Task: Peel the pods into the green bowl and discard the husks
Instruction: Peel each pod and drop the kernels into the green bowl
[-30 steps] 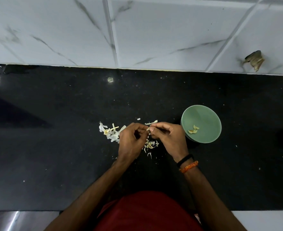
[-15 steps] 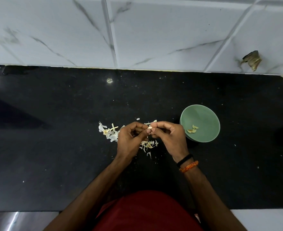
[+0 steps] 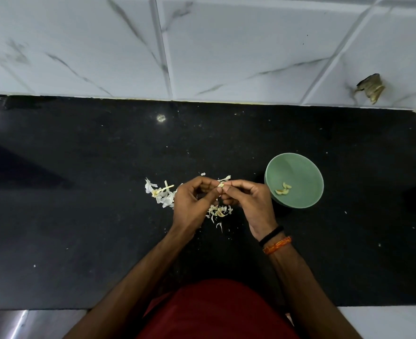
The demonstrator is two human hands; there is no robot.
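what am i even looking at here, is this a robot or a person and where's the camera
No robot here: a person works with two bare hands, and the camera sits on their head, looking down over a red shirt. The surface is a black stone counter against a white marble-tiled wall. The left hand and the right hand meet in the middle and together pinch a small pale pod, apparently peeling it. To the right stands a round green bowl holding a few peeled pale pieces. Torn white husks lie scattered on the counter beside and under the hands.
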